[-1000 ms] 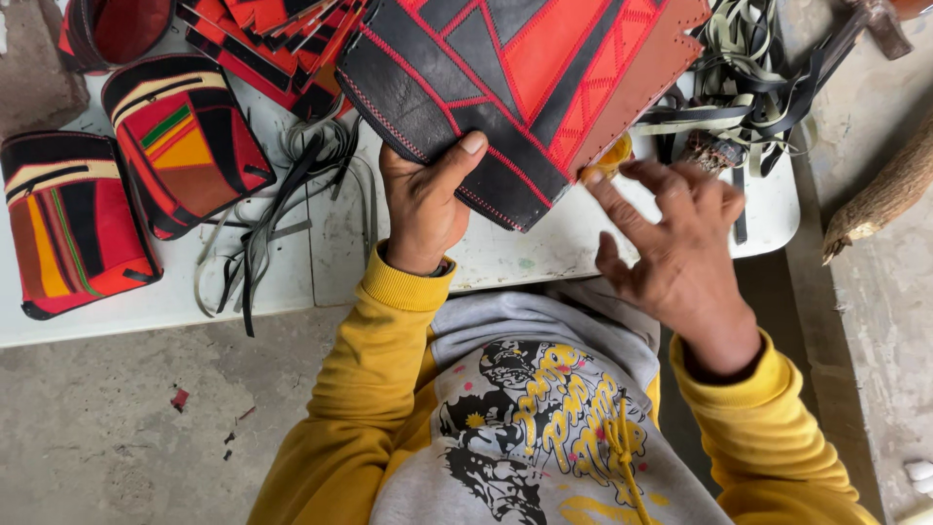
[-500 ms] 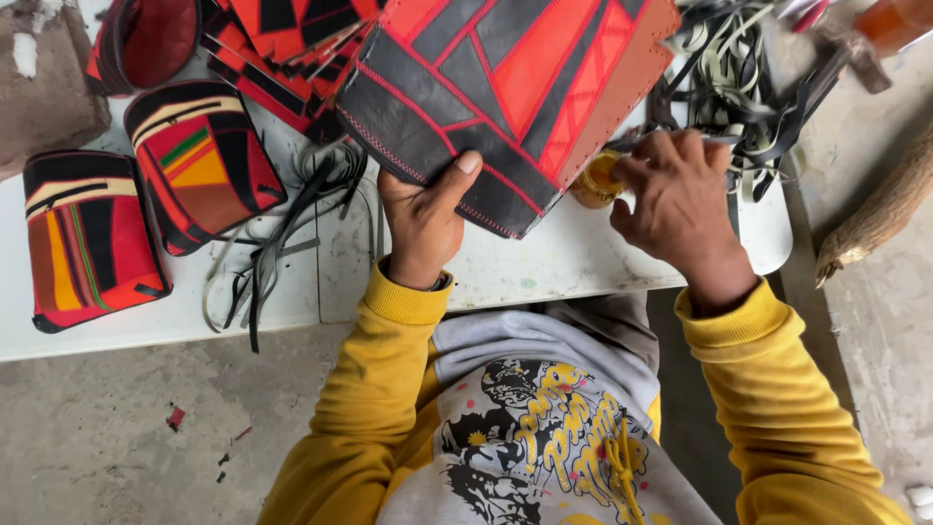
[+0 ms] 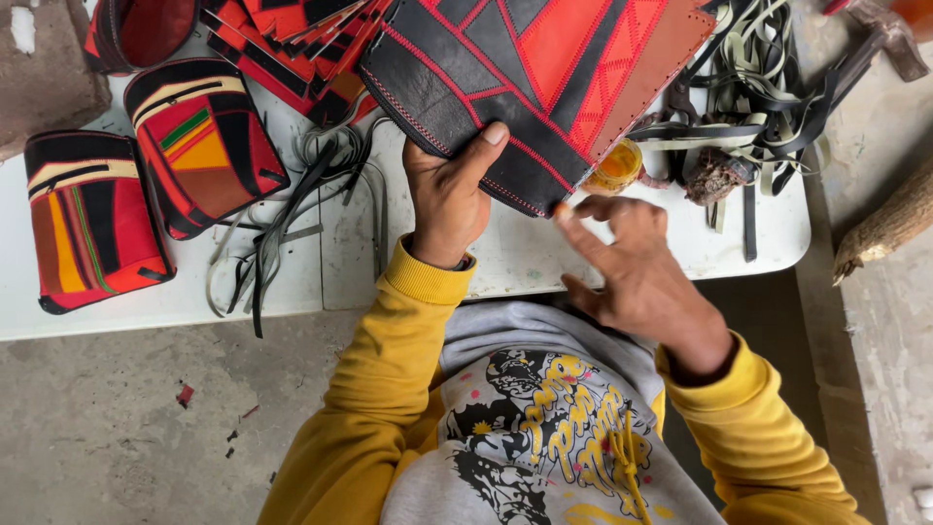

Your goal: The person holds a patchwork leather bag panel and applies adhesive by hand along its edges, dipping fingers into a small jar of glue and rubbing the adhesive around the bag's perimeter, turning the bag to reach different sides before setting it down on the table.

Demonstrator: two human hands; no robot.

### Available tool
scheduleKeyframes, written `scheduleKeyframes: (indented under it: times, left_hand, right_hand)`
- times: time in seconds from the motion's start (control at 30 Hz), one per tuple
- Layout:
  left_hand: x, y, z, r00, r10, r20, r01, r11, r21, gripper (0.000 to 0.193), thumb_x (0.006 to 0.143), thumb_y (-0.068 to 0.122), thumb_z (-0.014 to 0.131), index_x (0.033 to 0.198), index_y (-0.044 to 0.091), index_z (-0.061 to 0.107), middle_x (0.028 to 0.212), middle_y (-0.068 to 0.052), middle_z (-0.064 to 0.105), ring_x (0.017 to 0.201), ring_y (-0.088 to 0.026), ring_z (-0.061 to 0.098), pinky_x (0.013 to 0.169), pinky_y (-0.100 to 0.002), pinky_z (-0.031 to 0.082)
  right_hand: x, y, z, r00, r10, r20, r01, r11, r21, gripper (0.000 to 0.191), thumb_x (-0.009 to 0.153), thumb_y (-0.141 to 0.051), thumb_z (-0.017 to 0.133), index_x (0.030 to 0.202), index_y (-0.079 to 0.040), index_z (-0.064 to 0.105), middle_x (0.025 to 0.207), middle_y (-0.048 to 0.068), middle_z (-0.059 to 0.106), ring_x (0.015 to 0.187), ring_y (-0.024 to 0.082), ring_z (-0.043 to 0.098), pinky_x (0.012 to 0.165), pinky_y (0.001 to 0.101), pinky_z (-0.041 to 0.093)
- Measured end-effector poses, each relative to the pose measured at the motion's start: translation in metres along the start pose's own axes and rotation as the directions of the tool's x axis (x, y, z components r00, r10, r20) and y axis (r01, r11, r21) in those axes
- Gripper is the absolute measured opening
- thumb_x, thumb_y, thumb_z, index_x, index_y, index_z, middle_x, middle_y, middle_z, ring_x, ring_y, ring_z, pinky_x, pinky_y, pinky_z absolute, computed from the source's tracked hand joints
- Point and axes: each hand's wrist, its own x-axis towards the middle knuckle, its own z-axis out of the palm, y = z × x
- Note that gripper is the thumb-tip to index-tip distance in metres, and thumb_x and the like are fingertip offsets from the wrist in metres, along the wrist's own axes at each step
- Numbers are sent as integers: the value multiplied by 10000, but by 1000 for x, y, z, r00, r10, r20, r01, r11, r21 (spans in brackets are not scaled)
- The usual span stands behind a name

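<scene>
A large black-and-red patchwork leather panel (image 3: 544,78) lies tilted on the white table (image 3: 389,262). My left hand (image 3: 449,190) grips its lower edge, thumb on top. My right hand (image 3: 637,267) hovers just below the panel's bottom corner, fingers spread, one fingertip touching the stitched edge. A small jar of amber glue (image 3: 615,167) stands right behind that hand, beside the panel.
Two finished patchwork pouches (image 3: 92,219) (image 3: 202,141) lie at the left. Loose black and pale leather strips (image 3: 282,209) trail across the table; a bigger tangle (image 3: 758,107) sits at the right. More cut pieces (image 3: 301,49) are stacked behind. A wooden log (image 3: 889,224) lies off the table.
My right hand moved from the glue jar down and left to the panel's lower corner. The left hand keeps its hold on the panel.
</scene>
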Motion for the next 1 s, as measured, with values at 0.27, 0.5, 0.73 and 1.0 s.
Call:
scheduleKeyframes:
  times: [0.27,0.5,0.73,1.0]
  left_hand:
    - [0,-2,-1,999,17,-34,-17,1000,10,375,962,-132,718,1289,28,630,1252,-68,687,1138,-142,648,1053,-317,521]
    - [0,-2,-4,994,-55,-89,45,993,-108,404,958,-137,715,1319,13,613,1264,-96,677,1152,-177,646,1068,-347,513]
    - [11,27,1,986,-142,-85,120,967,-224,518,914,-139,668,1387,51,575,1311,-90,660,1209,-204,650,1087,-374,517]
    - [9,33,9,900,-428,-88,351,829,-436,411,960,-54,632,1363,13,582,1259,-130,671,1155,-267,672,1006,-400,581]
  right_hand:
    - [3,-10,-10,999,40,-35,-46,983,-179,778,751,-127,801,1471,-241,530,1285,156,551,1124,337,523,948,483,351]
    - [-8,-12,-8,995,25,-92,-43,978,-202,666,805,-152,818,1430,-245,606,1293,129,549,1126,328,514,929,486,332]
    - [9,7,-43,929,98,-356,-188,955,-229,746,828,-182,851,1489,-178,506,1255,125,560,1161,316,503,996,493,321]
    - [82,-15,-80,890,-441,-115,264,703,-660,711,832,-145,827,1467,-244,523,1173,-7,681,1166,218,600,1028,503,302]
